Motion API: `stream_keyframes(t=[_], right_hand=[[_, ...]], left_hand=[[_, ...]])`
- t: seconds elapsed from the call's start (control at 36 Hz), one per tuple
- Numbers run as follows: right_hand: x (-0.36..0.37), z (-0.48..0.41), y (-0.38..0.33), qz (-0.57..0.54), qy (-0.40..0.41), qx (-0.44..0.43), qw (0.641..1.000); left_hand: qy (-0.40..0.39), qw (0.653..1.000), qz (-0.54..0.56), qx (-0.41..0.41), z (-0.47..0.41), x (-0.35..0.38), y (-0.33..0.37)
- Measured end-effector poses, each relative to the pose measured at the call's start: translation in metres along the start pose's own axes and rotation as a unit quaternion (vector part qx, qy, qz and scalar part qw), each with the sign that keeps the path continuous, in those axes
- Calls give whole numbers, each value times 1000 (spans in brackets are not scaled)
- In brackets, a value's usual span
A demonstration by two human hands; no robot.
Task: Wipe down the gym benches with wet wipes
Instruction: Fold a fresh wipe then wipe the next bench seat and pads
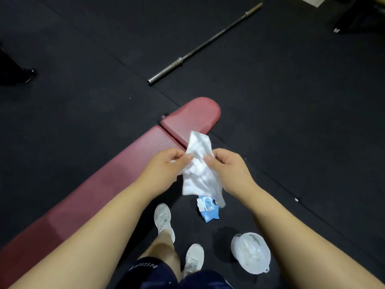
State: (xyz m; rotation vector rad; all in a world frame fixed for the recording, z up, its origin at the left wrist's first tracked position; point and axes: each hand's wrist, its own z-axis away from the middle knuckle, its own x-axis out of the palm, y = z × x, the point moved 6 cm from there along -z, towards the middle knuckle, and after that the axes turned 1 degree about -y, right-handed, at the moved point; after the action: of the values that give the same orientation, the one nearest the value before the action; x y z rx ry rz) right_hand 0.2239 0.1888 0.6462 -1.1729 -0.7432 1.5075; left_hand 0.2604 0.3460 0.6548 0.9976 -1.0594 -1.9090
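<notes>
A crumpled wipe point(199, 165) is pinched at frame centre by the left hand point(166, 165) and right hand point(227, 170), above the bench point(108, 176).

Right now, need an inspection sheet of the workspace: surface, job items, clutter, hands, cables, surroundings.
Surface: dark rubber floor, seams visible.
Job's things: red bench, two pads, nothing resting on it; white wet wipe held up, crumpled; blue wipe pack on the floor by the bench.
Clutter: white tub with white contents on the floor; barbell lying bare beyond the bench.
Grippers: left hand and right hand both pinch the wipe.
Cables: nothing seen.
Surroundings: dark equipment at the top right and left edges, unclear.
</notes>
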Motion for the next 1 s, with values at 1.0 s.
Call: stream_keyframes(t=[1.0], right_hand=[[-23,-349,45,178,-100,42,978]], left_hand=[[7,992,-60,-109,-351,-37,-44]])
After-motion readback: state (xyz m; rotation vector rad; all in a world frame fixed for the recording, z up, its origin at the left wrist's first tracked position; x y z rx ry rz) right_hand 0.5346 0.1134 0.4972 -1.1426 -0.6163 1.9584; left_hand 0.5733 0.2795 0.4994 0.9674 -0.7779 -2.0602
